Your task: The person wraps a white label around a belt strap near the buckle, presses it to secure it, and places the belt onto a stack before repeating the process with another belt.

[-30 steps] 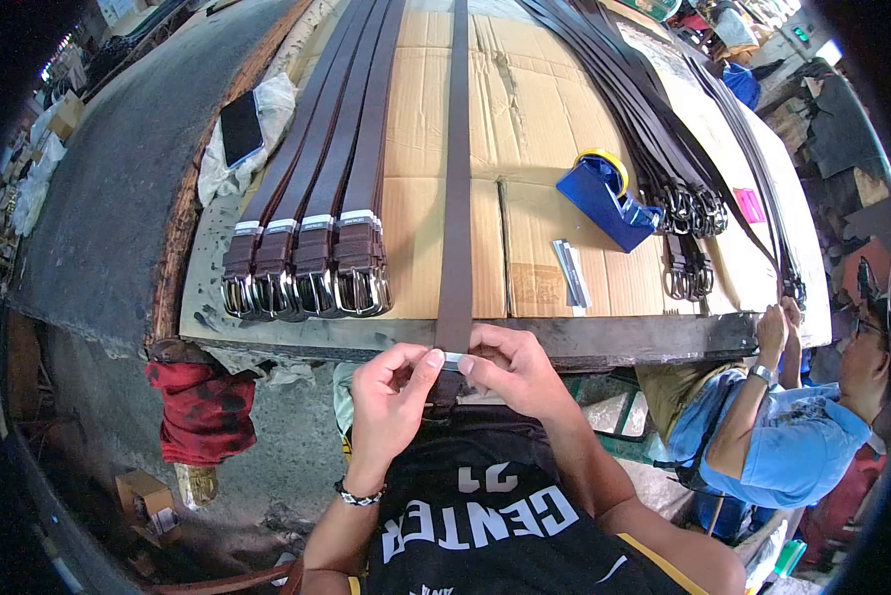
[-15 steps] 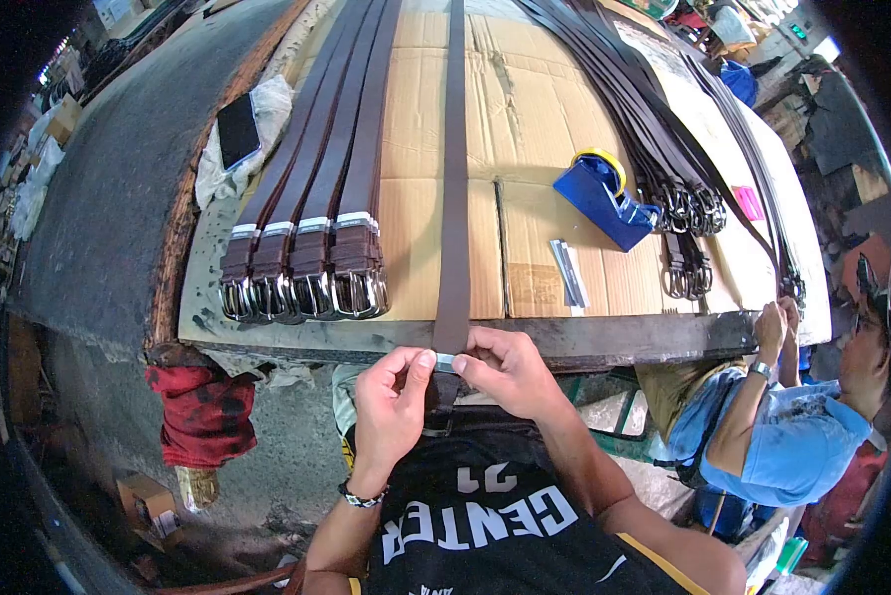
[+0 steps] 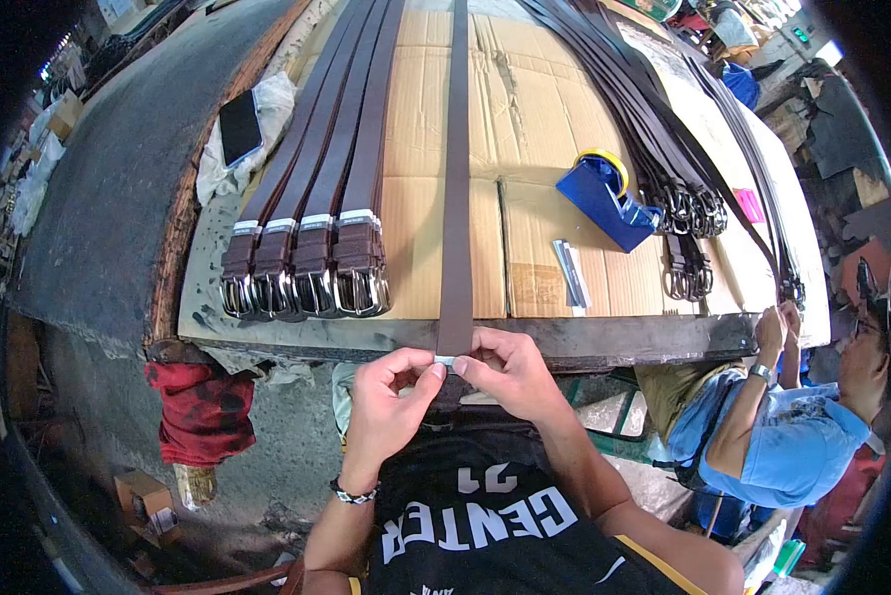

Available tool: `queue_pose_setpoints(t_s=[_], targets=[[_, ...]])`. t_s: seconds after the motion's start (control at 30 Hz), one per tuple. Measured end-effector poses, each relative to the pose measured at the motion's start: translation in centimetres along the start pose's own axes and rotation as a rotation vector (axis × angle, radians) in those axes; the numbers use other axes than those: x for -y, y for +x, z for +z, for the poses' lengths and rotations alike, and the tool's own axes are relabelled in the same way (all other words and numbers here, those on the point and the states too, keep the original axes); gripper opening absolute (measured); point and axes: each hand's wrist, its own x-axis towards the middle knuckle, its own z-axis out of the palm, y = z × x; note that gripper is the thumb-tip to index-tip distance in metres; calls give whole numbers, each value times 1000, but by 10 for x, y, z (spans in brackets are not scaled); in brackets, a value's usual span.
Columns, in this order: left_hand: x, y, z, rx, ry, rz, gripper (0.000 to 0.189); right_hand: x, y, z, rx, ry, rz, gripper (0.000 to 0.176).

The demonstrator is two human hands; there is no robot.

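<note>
A long brown belt (image 3: 455, 198) runs down the middle of the cardboard-topped table and past its front edge to my hands. A small white paper label (image 3: 446, 361) lies across the belt near its buckle end. My left hand (image 3: 394, 402) is closed, its thumb pressing the label's left end. From the other side my right hand (image 3: 513, 375) pinches the label's right end, thumb on top. The undersides of the belt and label are hidden behind my fingers, and the buckle is hardly visible against my black shirt.
Left lie stacked belts (image 3: 311, 198) with white labels and silver buckles. A blue tape dispenser (image 3: 609, 203), loose label strips (image 3: 570, 273) and more buckled belts (image 3: 688, 208) are on the right. A phone (image 3: 239, 129) rests on plastic. A co-worker in blue (image 3: 792, 436) handles belts at far right.
My left thumb has shifted slightly right and down along the label. The left wrist has moved a little left, and the buckle below shows less. My right hand stays nearly still.
</note>
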Motion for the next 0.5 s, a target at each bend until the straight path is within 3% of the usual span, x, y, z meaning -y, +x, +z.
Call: queue_pose_setpoints(t_s=[0.13,0.23,0.5], targets=[[-3,8,-9,88,155,79,8,4,-1,2,-5,5,3,23],[-15,15,-15,167,188,-22,8,6,-1,1,-5,-58,7,25],[-16,19,-3,61,292,51,14,17,-1,-6,1,-168,13,28]])
